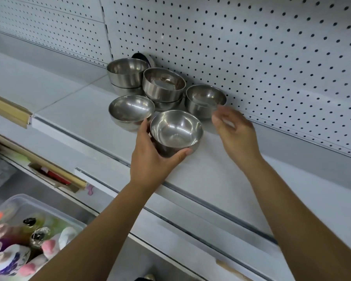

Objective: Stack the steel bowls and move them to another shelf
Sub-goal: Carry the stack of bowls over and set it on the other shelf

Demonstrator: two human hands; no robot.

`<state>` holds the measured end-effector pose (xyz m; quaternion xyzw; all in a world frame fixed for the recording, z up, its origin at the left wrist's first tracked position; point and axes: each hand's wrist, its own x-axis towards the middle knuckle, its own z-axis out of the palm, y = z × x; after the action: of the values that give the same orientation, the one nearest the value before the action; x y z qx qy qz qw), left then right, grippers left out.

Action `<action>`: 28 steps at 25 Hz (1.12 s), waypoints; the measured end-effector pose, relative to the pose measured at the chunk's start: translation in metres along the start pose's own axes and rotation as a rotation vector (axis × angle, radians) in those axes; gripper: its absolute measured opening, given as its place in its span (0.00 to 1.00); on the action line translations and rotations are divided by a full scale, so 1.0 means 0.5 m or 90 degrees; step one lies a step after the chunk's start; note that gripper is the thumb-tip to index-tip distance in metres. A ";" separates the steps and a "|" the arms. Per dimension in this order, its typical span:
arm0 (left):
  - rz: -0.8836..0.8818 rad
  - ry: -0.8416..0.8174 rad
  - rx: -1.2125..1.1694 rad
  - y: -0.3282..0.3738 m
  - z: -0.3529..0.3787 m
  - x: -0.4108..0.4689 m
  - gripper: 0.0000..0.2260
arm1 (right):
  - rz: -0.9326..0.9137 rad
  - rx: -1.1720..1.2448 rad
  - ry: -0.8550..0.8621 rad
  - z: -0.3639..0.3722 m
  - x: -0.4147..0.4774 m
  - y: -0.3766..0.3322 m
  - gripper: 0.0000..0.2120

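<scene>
At the white shelf [211, 179], the left hand [150, 161] grips the nearest steel bowl [176, 131] round its side; the right hand [234, 131], fingers loose and holding nothing, hovers just beside another bowl [206, 100] by the pegboard [272, 57]

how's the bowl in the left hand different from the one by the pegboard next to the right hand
The held bowl is gripped round its side by the left hand; the pegboard bowl only has the blurred right hand close beside it. The held bowl is nearest the front of the shelf; the pegboard bowl sits back by the pegboard. Both are shiny round steel, open side up.
</scene>
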<state>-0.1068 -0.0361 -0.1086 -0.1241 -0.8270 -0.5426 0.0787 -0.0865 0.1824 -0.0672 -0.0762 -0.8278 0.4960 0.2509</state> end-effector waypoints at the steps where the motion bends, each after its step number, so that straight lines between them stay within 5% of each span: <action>1: -0.003 0.005 0.002 0.004 0.000 -0.002 0.56 | -0.025 -0.030 -0.036 0.006 0.035 -0.003 0.05; 5: -0.004 0.025 -0.007 0.032 -0.007 -0.011 0.48 | -0.104 -0.134 -0.202 0.063 0.159 -0.029 0.13; 11: -0.027 0.046 0.014 0.006 0.003 -0.010 0.58 | -0.204 -0.261 -0.266 0.128 0.261 -0.033 0.19; 28: -0.042 0.047 0.030 -0.001 0.003 -0.002 0.58 | -0.236 -0.038 -0.158 0.112 0.244 -0.040 0.07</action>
<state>-0.1061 -0.0352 -0.1096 -0.0749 -0.8396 -0.5297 0.0941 -0.2168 0.1744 -0.0298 0.1319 -0.8664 0.4222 0.2316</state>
